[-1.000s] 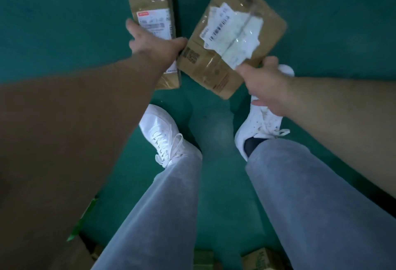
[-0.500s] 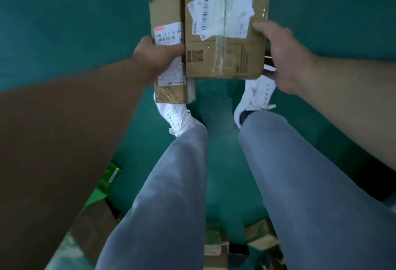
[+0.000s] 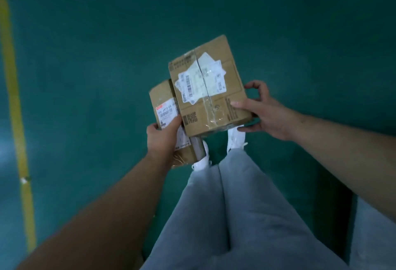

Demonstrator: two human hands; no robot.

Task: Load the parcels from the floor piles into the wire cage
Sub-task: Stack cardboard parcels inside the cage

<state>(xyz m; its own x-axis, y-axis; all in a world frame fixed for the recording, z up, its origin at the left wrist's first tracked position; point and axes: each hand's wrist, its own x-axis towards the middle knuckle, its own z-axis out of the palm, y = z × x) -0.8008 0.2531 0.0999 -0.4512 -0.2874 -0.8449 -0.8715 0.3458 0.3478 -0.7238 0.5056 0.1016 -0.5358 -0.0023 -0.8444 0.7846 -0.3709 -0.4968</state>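
Two parcels are off the green floor [image 3: 107,55] but not yet loaded: my left hand [image 3: 162,139] grips the narrow parcel [image 3: 164,104], my right hand [image 3: 265,115] the larger parcel [image 3: 207,89] overlapping it, and I see no wire cage.

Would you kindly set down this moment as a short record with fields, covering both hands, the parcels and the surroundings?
left hand: grips the narrow parcel, thumb across its label
right hand: grips the larger parcel at its near right corner, thumb on top
parcels: both cardboard, held above the floor; the larger overlaps the narrow one's right edge in this view
floor: green, with a yellow line at the left
wire cage: not in view
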